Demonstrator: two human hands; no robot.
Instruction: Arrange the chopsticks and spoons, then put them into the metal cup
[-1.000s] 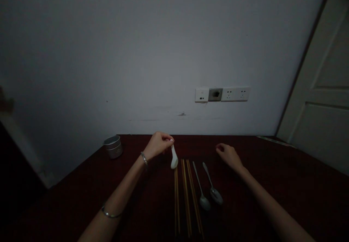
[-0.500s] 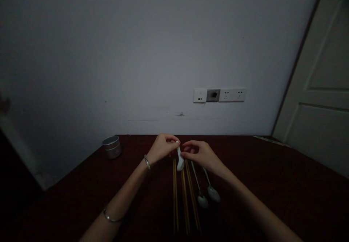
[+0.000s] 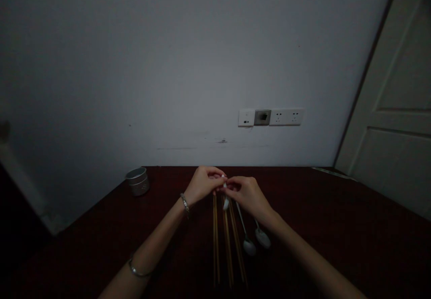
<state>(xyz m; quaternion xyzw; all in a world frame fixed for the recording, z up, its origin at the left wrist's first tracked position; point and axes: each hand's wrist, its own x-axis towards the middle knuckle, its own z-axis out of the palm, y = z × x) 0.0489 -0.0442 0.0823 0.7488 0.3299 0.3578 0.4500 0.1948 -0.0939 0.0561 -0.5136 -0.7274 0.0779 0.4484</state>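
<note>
A white soup spoon (image 3: 226, 204) hangs bowl-down over the far ends of the chopsticks. The tip of its handle is pinched between the thumb and fingers of my left hand (image 3: 204, 183). From the other side, my right hand (image 3: 249, 195) closes its thumb and fingertips on the handle lower down, covering its middle part. Under and in front of the hands lie several wooden chopsticks (image 3: 228, 249) in pairs, pointing toward me. Right of them rest two metal spoons, one nearer (image 3: 249, 247) and the other metal spoon (image 3: 262, 238) partly under my right hand.
A grey metal cup-shaped holder (image 3: 138, 182) with small holes stands at the far left of the dark red table (image 3: 303, 209). Behind the table rises a pale wall with sockets (image 3: 286, 117). A panelled door (image 3: 397, 124) is at the right.
My right hand has moved left and its fingers have closed on the soup spoon's handle. The spoon has shifted slightly right and turned, with less of it showing.
</note>
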